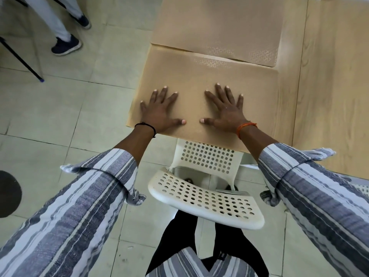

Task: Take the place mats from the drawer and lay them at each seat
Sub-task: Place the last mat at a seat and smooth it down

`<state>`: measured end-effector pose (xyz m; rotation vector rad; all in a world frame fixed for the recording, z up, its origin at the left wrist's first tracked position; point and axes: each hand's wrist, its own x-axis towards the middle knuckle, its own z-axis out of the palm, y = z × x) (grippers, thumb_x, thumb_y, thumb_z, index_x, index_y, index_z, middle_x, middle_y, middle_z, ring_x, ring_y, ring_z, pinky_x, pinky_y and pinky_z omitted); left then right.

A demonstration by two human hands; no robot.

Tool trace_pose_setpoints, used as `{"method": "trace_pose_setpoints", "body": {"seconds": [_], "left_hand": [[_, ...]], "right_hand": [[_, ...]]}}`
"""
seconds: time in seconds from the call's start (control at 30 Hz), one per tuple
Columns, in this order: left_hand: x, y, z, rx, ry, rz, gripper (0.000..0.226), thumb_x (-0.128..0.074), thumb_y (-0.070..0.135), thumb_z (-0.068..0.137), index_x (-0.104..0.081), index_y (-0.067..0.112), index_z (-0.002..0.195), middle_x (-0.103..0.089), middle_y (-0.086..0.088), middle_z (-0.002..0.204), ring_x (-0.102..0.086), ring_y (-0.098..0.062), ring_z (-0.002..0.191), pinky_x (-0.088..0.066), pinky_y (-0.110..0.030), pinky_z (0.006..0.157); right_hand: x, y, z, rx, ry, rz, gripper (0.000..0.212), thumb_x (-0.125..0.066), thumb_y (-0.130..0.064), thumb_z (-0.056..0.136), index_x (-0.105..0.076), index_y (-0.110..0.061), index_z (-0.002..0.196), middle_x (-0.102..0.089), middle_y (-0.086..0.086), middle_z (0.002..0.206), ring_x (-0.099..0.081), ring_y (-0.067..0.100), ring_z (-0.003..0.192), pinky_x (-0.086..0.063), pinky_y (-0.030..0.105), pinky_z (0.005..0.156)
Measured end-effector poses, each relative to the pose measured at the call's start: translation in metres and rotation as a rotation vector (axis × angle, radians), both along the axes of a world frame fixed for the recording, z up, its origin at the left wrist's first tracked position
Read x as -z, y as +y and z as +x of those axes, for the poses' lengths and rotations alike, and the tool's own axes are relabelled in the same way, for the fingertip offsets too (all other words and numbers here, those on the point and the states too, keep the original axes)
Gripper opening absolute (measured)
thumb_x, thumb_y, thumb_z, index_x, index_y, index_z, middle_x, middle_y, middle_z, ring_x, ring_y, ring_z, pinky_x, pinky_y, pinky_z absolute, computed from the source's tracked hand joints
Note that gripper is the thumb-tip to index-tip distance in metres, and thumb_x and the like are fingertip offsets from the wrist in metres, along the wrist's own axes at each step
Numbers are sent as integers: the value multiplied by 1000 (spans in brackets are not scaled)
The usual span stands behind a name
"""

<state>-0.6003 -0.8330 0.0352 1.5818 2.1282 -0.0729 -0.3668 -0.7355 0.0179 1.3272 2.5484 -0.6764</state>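
Note:
A tan place mat [257,108] lies at the near end of the wooden table [331,96], in front of a white perforated chair [205,198]. My left hand [159,111] lies flat on the mat's left part with fingers spread. My right hand [227,110] presses flat on the middle of the same mat, fingers spread too. A second tan place mat [217,25] lies farther along the table, its near edge lapping over the first mat. The mats' left edges reach the table's left edge.
The chair is pushed partly under the table between me and the mat. Another person's legs and dark blue shoes [65,45] stand on the tiled floor at the upper left, beside thin black legs of furniture [22,58]. A dark round object [8,193] sits at the left edge.

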Motion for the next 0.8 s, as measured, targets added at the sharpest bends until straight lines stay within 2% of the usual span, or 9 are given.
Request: {"method": "trace_pose_setpoints", "body": {"seconds": [0.43,0.6,0.7,0.8], "left_hand": [[-2,3,-2,13,13,-10,103,-60,77,70,-9,45,154,6,10,165,6,-23,152,-6,-67,115],[-7,4,-1,35,51,-23,104,-60,78,70,-10,43,154,3,8,165,1,-25,152,-13,-66,114],[-15,9,-1,32,73,-10,93,-62,72,75,-22,40,152,-10,4,164,-12,-28,149,-28,-62,109],[-26,28,-3,29,116,51,66,-62,62,82,-45,33,139,-37,-2,148,-38,-29,132,-40,-50,99]], "right_hand": [[-1,2,-3,4,-19,4,99,-53,-75,80,0,-41,156,19,-4,164,19,25,151,12,64,115],[-3,1,-3,9,-12,0,100,-55,-74,79,-1,-41,156,18,-4,165,19,25,151,11,65,115],[-5,1,-5,25,-5,-12,100,-58,-73,78,-3,-42,156,17,-5,165,18,24,151,9,65,116],[-16,3,-9,47,-26,-24,99,-64,-70,76,-11,-42,155,9,-6,166,10,24,152,3,64,118]]}}
